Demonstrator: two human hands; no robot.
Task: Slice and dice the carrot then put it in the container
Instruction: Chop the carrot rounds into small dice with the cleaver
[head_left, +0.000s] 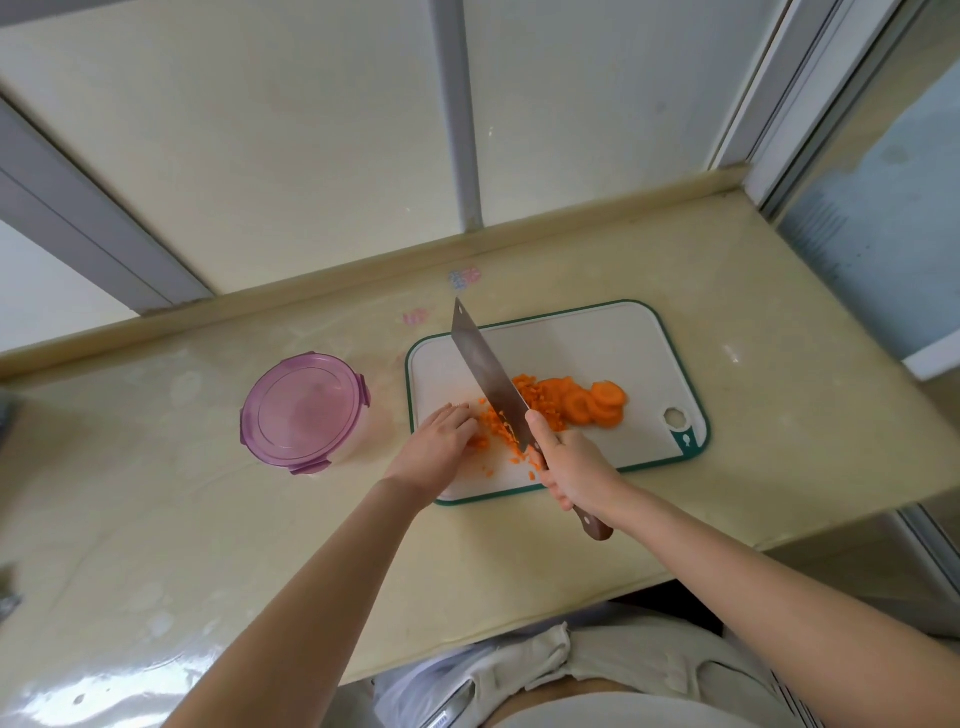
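You're mid-dice. Your right hand (571, 467) grips the knife (488, 379), blade over the carrot bits (504, 431) beside your left hand (441, 441), whose relaxed fingers steady them. Next, dice the slices (592, 402) beyond the blade. The container (304, 413), lid on, sits left of your left hand.

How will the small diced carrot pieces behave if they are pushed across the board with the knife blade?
The diced carrot is many loose bits, so it will probably scatter rather than move as one; some already lie apart. A few seem to cling to the knife, so they may stick. Cut flat, they should hardly roll on the cutting board.
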